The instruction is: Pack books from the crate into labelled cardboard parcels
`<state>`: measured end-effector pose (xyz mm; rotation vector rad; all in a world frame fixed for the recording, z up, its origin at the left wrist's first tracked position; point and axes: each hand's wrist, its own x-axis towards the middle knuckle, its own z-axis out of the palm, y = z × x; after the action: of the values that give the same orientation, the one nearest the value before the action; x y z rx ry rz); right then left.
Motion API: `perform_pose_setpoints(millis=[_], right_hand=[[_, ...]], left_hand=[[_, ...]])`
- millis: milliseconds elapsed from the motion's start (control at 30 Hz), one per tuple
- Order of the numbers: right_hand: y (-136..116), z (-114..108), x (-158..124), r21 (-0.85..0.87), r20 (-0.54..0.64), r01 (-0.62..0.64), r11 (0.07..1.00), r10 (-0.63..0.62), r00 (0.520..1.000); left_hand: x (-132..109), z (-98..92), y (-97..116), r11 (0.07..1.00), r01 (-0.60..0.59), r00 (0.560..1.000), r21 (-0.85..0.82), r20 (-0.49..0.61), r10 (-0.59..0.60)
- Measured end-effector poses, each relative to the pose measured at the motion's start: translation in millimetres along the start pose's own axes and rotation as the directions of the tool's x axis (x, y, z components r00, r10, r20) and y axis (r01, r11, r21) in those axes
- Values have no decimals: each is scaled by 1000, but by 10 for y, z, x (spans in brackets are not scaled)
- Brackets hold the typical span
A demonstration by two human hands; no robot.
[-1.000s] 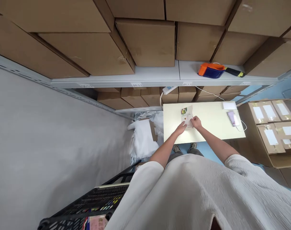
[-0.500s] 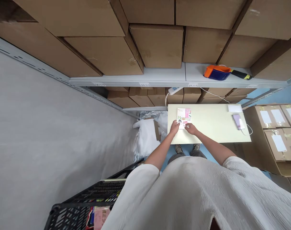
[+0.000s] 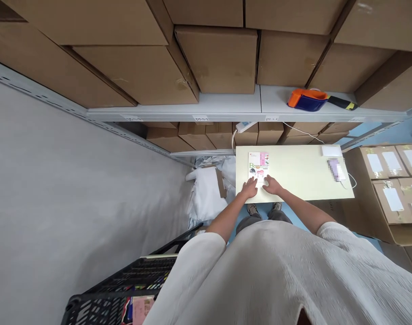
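Note:
A white book (image 3: 259, 161) with a pink panel and the word "Beautiful" on its cover lies flat on the left part of the pale yellow table (image 3: 294, 176). My left hand (image 3: 250, 188) is at the book's lower left, fingers stretched forward to its near edge. By the lower right corner is my right hand (image 3: 273, 185), its thumb and fingers apart. Neither hand shows anything held. The fingers cover part of the book's near edge, so exact contact there is unclear.
Brown cartons (image 3: 217, 61) fill the shelf (image 3: 226, 101) ahead, beside an orange-and-blue tape dispenser (image 3: 307, 99). A purple, partly blurred item (image 3: 335, 169) and a white box (image 3: 331, 150) lie on the table's right. A black crate (image 3: 100, 300) stands lower left, an open carton (image 3: 360, 194) right.
Both hands have drawn back slightly toward me from the book's lower part. Their fingers have loosened from a pinch and spread. The book still lies flat on the table.

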<state>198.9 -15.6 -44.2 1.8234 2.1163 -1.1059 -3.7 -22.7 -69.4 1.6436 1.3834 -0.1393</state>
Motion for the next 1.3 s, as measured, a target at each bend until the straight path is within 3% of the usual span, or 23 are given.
perform_pose_setpoints(millis=[167,300,467,700,867,1000,1100,1167,1300], right_hand=[[-119,16,183,-59,69,50,997,-46,997],[-298,11,366,-70,117,114,991,-105,988],[-447,12,486,-95,156,106,990,-90,984],[-539,-12,568,-77,186,77,994,-62,981],[-562,-135,456,-73,180,54,996,-40,983],[-365,-504,204,-87,-13,78,993,-80,997],[-129,-1013,0,-61,-265,95,994,-108,958],[14,-1444,-125,-63,-449,122,991,-137,883],[176,-2380,-302,-138,-730,176,975,-220,647]], left_hand=[[-87,-89,-148,993,28,999,115,24,-31],[-84,-258,-333,999,48,998,18,-40,-47],[20,-396,-483,995,34,996,-99,-73,-41],[151,-503,-517,980,65,993,-188,-84,-82],[95,-545,-456,977,51,989,-205,-124,-78],[-6,-535,-361,984,-40,985,-176,-170,10],[-33,-518,-239,982,-75,981,-173,-189,42],[-17,-515,-120,979,-105,976,-174,-209,67],[47,-541,192,974,-172,962,-147,-240,134]])
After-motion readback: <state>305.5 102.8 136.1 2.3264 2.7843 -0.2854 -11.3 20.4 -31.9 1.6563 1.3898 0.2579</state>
